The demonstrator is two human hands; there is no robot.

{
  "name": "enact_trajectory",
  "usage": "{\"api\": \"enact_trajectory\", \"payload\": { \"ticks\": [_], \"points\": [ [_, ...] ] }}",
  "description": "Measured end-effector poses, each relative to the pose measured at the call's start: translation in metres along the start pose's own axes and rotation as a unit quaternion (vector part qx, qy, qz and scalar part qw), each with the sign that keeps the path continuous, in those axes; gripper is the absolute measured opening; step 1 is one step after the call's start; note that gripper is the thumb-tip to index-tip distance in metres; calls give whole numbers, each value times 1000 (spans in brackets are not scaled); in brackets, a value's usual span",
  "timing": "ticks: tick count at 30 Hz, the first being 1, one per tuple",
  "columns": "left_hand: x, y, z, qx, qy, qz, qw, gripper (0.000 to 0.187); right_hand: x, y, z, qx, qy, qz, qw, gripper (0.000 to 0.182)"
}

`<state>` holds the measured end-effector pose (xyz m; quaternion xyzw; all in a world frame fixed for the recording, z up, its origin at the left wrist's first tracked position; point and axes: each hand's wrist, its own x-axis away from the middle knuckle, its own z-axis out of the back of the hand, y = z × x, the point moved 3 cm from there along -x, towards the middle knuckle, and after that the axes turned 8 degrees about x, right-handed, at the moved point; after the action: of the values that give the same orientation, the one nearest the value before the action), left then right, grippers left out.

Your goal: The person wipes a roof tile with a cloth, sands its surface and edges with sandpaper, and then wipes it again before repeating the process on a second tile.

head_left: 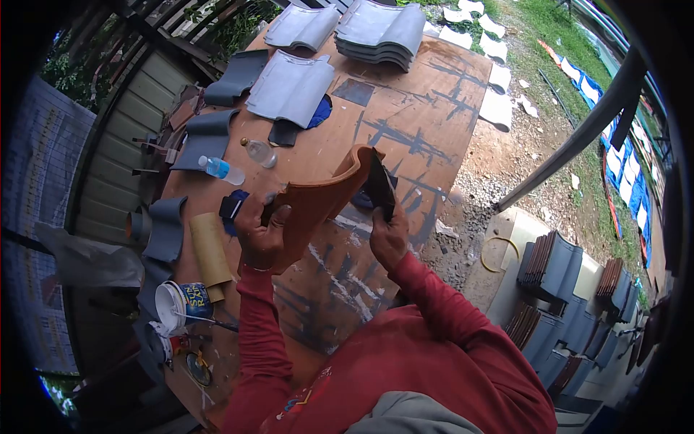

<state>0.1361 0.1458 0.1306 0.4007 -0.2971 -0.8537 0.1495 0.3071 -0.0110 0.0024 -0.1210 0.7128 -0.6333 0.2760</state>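
My left hand [260,235] grips the near end of a curved terracotta roof tile [322,199], held on edge above a paint-stained wooden table [426,94]. My right hand [389,233] presses a dark pad or sponge [379,184] against the tile's far end. Both sleeves are red. Whether the pad is wet with paint I cannot tell.
Grey painted tiles [293,87] lie across the table, with a stack [379,32] at its far end. Two plastic bottles [223,170], a cardboard tube [210,249] and a paint can [189,302] sit at the left. More tiles [549,264] stand racked on the ground at right.
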Motion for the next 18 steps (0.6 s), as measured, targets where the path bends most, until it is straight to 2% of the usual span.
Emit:
{"api": "enact_trajectory", "payload": {
  "ticks": [2,4,5,6,8,9,11,12,14,15,17,18],
  "points": [
    [5,2,-3,-1,9,-3,1000,36,-1,-39,-20,8,7,23,1000,60],
    [6,5,0,-20,18,-9,1000,37,11,-51,-39,-119,-50,-180,975,63],
    [6,6,2,-38,26,-5,999,37,27,-55,-38,-74,-103,-41,991,64],
    [4,4,3,-42,29,-6,999,37,52,-56,-33,-25,-153,96,983,66],
    [2,2,0,-9,34,-16,999,36,87,-56,-16,43,-274,198,940,68],
    [2,8,-1,-11,47,-14,999,36,98,-37,-5,44,-284,204,936,68],
    [-4,30,-7,-72,-8,-53,996,33,104,34,8,252,-325,214,886,69],
    [-3,36,-8,-82,-35,-55,995,33,107,55,16,251,-339,234,876,69],
    [2,46,-13,-83,-81,-77,990,34,107,100,30,372,-344,184,842,71],
    [7,50,-18,-74,-103,-95,987,34,111,120,32,427,-387,189,795,74],
    [13,63,-29,-55,-87,-146,984,27,122,137,35,427,-462,192,753,75],
    [16,67,-33,-50,-93,-151,983,27,125,131,37,429,-465,205,747,75]
  ]
}}
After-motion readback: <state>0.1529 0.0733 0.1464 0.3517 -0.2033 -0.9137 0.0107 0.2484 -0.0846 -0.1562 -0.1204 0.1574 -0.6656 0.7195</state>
